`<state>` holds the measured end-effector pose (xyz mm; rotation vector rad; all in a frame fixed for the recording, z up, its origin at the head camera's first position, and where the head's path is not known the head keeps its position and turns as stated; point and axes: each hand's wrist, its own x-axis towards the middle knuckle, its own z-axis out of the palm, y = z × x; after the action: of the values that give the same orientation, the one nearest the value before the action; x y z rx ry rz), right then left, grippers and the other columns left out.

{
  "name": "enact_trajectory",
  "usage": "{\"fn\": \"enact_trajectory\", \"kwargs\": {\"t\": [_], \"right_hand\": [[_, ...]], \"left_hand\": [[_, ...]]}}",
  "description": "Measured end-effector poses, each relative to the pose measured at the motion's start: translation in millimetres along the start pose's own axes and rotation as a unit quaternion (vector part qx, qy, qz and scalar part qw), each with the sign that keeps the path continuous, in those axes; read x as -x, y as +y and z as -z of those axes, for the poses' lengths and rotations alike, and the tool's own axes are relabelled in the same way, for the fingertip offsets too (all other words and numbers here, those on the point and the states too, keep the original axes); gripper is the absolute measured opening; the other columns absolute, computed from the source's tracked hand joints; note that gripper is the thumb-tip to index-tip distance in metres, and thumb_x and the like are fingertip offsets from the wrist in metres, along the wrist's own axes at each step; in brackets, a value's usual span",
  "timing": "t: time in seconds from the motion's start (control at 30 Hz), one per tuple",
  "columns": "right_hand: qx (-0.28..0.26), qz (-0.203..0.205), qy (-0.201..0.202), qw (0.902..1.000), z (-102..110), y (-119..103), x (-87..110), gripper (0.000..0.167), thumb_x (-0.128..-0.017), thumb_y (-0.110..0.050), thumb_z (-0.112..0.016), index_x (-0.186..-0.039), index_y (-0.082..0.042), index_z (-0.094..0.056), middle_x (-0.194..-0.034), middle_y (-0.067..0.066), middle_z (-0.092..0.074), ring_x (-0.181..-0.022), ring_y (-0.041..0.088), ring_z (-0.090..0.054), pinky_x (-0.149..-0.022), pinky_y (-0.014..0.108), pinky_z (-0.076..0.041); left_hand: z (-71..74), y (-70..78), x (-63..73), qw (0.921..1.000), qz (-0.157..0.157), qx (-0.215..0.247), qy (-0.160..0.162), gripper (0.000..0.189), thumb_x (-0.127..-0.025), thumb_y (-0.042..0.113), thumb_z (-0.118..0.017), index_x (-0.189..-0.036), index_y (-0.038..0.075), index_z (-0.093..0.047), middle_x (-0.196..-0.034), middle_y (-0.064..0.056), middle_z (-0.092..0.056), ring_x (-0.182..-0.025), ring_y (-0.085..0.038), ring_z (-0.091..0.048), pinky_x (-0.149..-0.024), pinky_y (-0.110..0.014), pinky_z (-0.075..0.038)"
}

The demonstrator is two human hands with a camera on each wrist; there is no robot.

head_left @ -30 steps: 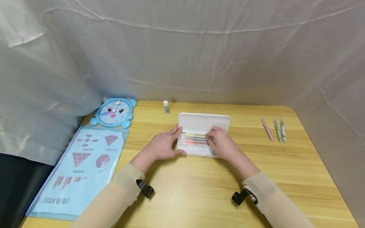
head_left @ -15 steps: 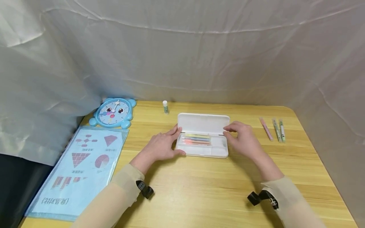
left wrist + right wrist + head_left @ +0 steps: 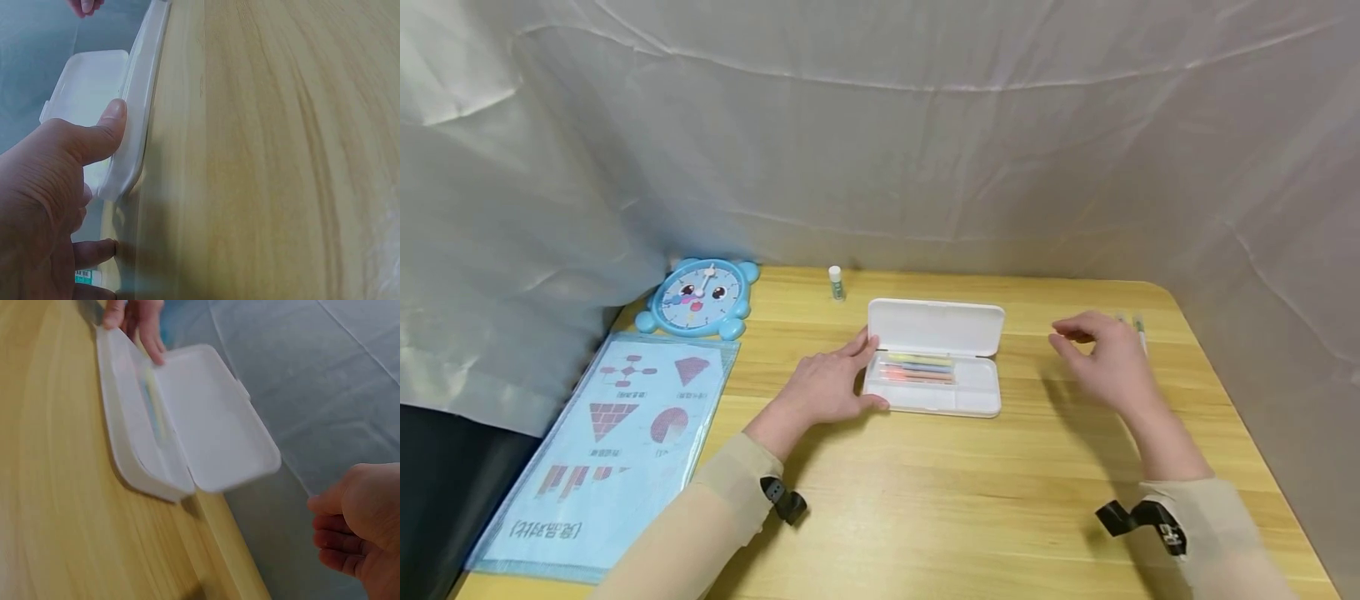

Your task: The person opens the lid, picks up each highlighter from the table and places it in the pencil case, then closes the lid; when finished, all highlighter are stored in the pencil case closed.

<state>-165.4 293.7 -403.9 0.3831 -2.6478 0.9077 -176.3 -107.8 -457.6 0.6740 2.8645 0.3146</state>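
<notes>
A white pencil case [image 3: 936, 327] lies on the wooden table with its lid raised. Several coloured pens [image 3: 917, 367] fill the left part of its tray, yellow and blue behind, orange-red in front. My left hand [image 3: 823, 386] grips the case's left end, thumb at the front edge and fingers by the hinge side; the left wrist view shows that thumb on the white rim. To the right of the case, my right hand [image 3: 1108, 362] hangs over the table, fingers loosely bent and holding nothing. Behind it, two green pens [image 3: 1141, 327] show only at their tips; the pink pen is hidden.
A glue stick [image 3: 837, 284] stands upright behind the case. At the left are a blue animal-faced clock [image 3: 700, 293] and a blue document folder [image 3: 617, 433] with printed charts. A grey cloth [image 3: 925, 167] hangs along the table's back edge.
My right hand has come out of the case and travelled right, toward the loose pens, uncovering the tray's right part. My left hand and the case have stayed in place.
</notes>
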Motion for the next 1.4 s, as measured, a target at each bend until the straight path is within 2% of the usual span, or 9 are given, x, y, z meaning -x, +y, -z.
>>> {"fn": "enact_trajectory", "kwargs": {"t": [0.07, 0.13, 0.27, 0.3, 0.37, 0.6, 0.87, 1.13, 1.4], "right_hand": [[-0.005, -0.023, -0.006, 0.9997, 6, 8, 1.2, 0.018, -0.099, -0.008, -0.074, -0.111, 0.005, -0.077, -0.11, 0.026, -0.074, -0.098, 0.047, -0.07, -0.09, 0.064, -0.051], [-0.001, -0.035, -0.009, 0.9993, 11, 18, 2.8, 0.02, -0.099, -0.01, -0.075, -0.112, 0.006, -0.076, -0.111, 0.028, -0.074, -0.098, 0.047, -0.07, -0.091, 0.061, -0.051], [0.014, -0.047, -0.015, 0.9987, 16, 38, 6.0, 0.024, -0.098, -0.011, -0.077, -0.112, 0.008, -0.076, -0.106, 0.028, -0.075, -0.094, 0.045, -0.071, -0.085, 0.034, -0.054], [0.021, -0.05, -0.018, 0.9984, 16, 43, 7.0, 0.025, -0.097, -0.011, -0.077, -0.113, 0.008, -0.076, -0.105, 0.027, -0.075, -0.093, 0.044, -0.071, -0.077, 0.03, -0.053], [0.029, -0.063, -0.025, 0.9972, 18, 51, 8.6, 0.026, -0.098, -0.012, -0.077, -0.113, 0.009, -0.076, -0.105, 0.027, -0.075, -0.093, 0.044, -0.071, -0.076, 0.026, -0.052], [0.054, -0.112, -0.051, 0.9909, 16, 72, 15.2, 0.032, -0.1, -0.017, -0.073, -0.115, 0.012, -0.073, -0.103, 0.031, -0.074, -0.093, 0.047, -0.071, -0.08, 0.059, -0.055], [0.074, -0.138, -0.044, 0.9867, 7, 88, 17.6, 0.029, -0.097, -0.012, -0.075, -0.113, 0.013, -0.072, -0.098, 0.029, -0.073, -0.089, 0.045, -0.069, -0.079, 0.06, -0.053], [0.096, -0.149, -0.061, 0.9823, 3, 95, 17.7, 0.027, -0.096, -0.007, -0.073, -0.113, 0.014, -0.071, -0.096, 0.028, -0.072, -0.093, 0.049, -0.065, -0.083, 0.064, -0.051], [0.095, -0.165, -0.079, 0.9784, 0, 96, 17.1, 0.026, -0.097, -0.008, -0.071, -0.111, 0.014, -0.07, -0.093, 0.026, -0.072, -0.088, 0.045, -0.066, -0.078, 0.061, -0.052]], "left_hand": [[0.0, -0.5, 0.1, 1.0, -0.002, 0.003, 0.002, 0.108, -0.088, 0.078, -0.066, -0.169, 0.021, -0.023, -0.175, 0.0, -0.015, -0.132, -0.035, -0.06, -0.07, -0.042, -0.053], [0.1, -1.1, 0.4, 1.0, -0.004, 0.005, 0.002, 0.108, -0.088, 0.078, -0.066, -0.169, 0.021, -0.023, -0.175, -0.001, -0.015, -0.129, -0.035, -0.062, -0.069, -0.041, -0.053], [0.5, -1.8, 0.9, 1.0, -0.005, 0.007, -0.002, 0.108, -0.089, 0.077, -0.066, -0.169, 0.021, -0.021, -0.175, -0.002, -0.014, -0.127, -0.036, -0.063, -0.068, -0.04, -0.052], [0.4, -1.9, 0.8, 1.0, -0.006, 0.007, -0.003, 0.109, -0.089, 0.077, -0.066, -0.169, 0.02, -0.021, -0.175, -0.002, -0.014, -0.128, -0.036, -0.062, -0.068, -0.04, -0.053], [0.4, -1.9, 0.6, 0.9999, -0.007, 0.008, -0.003, 0.109, -0.089, 0.077, -0.066, -0.17, 0.021, -0.02, -0.175, -0.002, -0.014, -0.129, -0.037, -0.061, -0.069, -0.041, -0.053], [-0.7, -2.0, -0.7, 0.9999, -0.007, 0.012, -0.003, 0.11, -0.088, 0.077, -0.067, -0.17, 0.02, -0.02, -0.175, -0.002, -0.014, -0.135, -0.038, -0.057, -0.079, -0.047, -0.056], [-1.3, -3.3, -0.7, 0.9998, -0.008, 0.017, -0.004, 0.111, -0.088, 0.077, -0.068, -0.17, 0.02, -0.02, -0.175, -0.002, -0.014, -0.139, -0.037, -0.054, -0.083, -0.049, -0.057], [-1.5, -3.5, -1.5, 0.9998, -0.013, 0.016, -0.004, 0.11, -0.088, 0.077, -0.068, -0.169, 0.02, -0.02, -0.175, -0.003, -0.014, -0.141, -0.036, -0.052, -0.085, -0.048, -0.056], [-1.2, -3.4, -1.9, 0.9998, -0.013, 0.012, -0.005, 0.11, -0.088, 0.077, -0.067, -0.169, 0.019, -0.02, -0.175, -0.004, -0.014, -0.142, -0.035, -0.051, -0.087, -0.047, -0.056]]}}
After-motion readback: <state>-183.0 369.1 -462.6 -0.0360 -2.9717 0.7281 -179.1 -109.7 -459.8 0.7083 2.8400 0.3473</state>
